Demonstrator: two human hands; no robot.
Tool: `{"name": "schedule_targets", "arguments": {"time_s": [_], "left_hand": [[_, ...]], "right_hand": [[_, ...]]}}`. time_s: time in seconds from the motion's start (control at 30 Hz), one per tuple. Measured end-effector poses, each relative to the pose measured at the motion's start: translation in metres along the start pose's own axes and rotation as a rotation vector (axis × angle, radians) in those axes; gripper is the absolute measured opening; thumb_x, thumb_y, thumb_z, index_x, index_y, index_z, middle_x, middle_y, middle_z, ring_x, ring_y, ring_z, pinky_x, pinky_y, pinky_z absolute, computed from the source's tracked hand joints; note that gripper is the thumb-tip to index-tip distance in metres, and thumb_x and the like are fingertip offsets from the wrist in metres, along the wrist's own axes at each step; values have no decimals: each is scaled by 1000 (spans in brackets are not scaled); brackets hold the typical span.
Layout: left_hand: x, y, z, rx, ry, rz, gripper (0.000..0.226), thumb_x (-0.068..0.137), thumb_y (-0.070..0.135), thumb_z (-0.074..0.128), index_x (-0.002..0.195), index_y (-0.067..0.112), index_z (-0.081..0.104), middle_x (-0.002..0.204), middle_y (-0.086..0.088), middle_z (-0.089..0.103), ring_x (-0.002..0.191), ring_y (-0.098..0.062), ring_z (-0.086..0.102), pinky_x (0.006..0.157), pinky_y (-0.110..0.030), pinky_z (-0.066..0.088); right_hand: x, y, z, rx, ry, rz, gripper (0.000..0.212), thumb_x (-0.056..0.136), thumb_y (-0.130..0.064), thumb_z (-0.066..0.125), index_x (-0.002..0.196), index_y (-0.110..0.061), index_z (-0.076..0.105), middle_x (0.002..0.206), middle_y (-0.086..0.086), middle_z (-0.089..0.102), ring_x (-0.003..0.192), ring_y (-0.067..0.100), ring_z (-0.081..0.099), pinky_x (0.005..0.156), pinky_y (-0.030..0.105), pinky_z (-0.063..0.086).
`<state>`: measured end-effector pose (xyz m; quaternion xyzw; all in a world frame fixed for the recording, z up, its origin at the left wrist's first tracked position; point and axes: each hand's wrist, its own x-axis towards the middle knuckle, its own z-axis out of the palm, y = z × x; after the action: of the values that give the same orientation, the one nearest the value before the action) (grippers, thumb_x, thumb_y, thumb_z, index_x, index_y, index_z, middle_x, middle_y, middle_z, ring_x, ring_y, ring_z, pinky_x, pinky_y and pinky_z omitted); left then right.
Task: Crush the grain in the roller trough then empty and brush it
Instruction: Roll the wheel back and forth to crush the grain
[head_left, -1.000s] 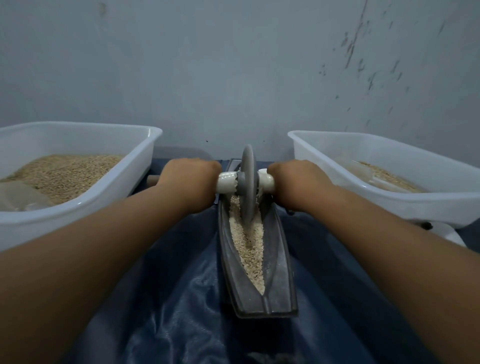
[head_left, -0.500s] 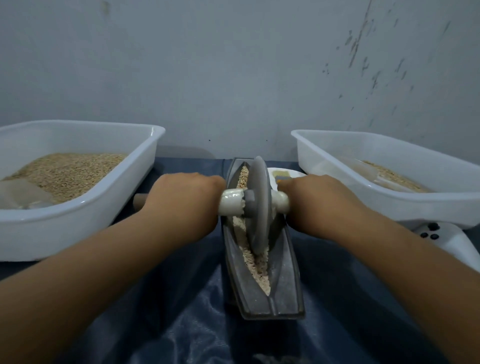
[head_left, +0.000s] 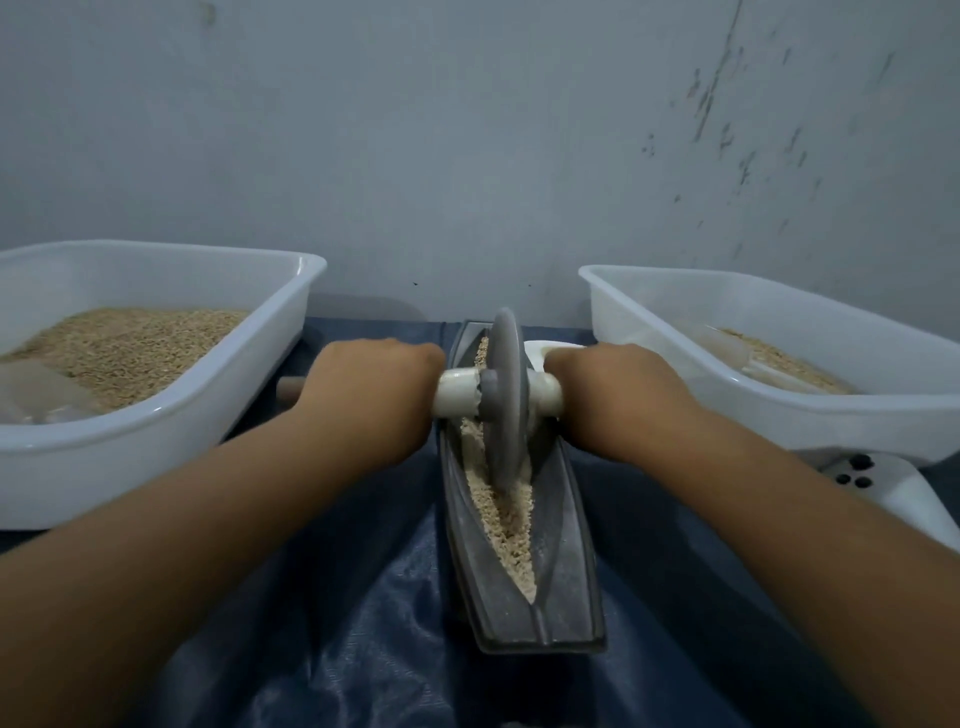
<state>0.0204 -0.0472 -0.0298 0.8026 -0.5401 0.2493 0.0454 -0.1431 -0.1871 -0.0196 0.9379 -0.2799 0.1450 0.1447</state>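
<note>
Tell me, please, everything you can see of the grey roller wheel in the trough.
The roller wheel is a thin grey disc, stone or metal by its look, standing upright on edge. A pale axle runs through its hub; the left hand and right hand each grip one side. Its lower rim sits in the crushed grain near the middle of the dark boat-shaped trough.

I have only one view, from the camera on the person's head. It looks forward and down, close over both forearms, at the tabletop (head_left: 322, 649) under a blue sheet. The wide lens also takes in the grey wall (head_left: 467, 156) behind, and the edges look bent.
</note>
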Motion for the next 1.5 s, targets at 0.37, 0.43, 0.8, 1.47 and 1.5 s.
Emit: {"name": "schedule_targets", "arguments": {"time_s": [0.37, 0.43, 0.8, 1.47, 1.5], "left_hand": [[2, 0, -3, 22, -17, -15, 28, 81, 33, 60, 80, 31, 32, 63, 9, 34, 53, -10, 35, 53, -28, 28], [24, -2, 4, 49, -7, 17, 27, 80, 33, 62, 82, 28, 35, 64, 8, 32, 60, -17, 40, 59, -31, 33], [6, 2, -4, 34, 34, 50, 28, 80, 35, 63, 84, 30, 36, 66, 9, 37, 64, -16, 43, 61, -31, 34], [55, -13, 9, -19, -124, 34, 19, 80, 26, 61, 97, 28, 54, 81, 4, 53, 74, -21, 51, 66, -31, 43], [52, -12, 9, -6, -109, 34, 20, 79, 27, 62, 98, 28, 55, 81, 3, 54, 74, -21, 53, 65, -31, 41]], "right_hand": [[8, 4, 5, -10, -52, 7, 25, 78, -19, 63, 74, -28, 40, 66, -10, 42, 65, 19, 46, 58, 29, 35], [24, 11, 14, 22, -79, 29, 26, 79, -21, 61, 72, -29, 37, 71, -9, 48, 69, 21, 49, 61, 30, 36], [-8, 4, 4, 50, -43, 38, 17, 76, -18, 59, 87, -26, 49, 67, -10, 38, 72, 21, 50, 57, 28, 35], [48, 11, 7, 30, -139, 59, 27, 71, -16, 68, 84, -27, 46, 70, -5, 50, 58, 16, 45, 50, 27, 30], [45, 12, 9, 33, -117, 53, 25, 72, -17, 66, 83, -28, 46, 70, -5, 50, 60, 17, 46, 52, 27, 31]]}}
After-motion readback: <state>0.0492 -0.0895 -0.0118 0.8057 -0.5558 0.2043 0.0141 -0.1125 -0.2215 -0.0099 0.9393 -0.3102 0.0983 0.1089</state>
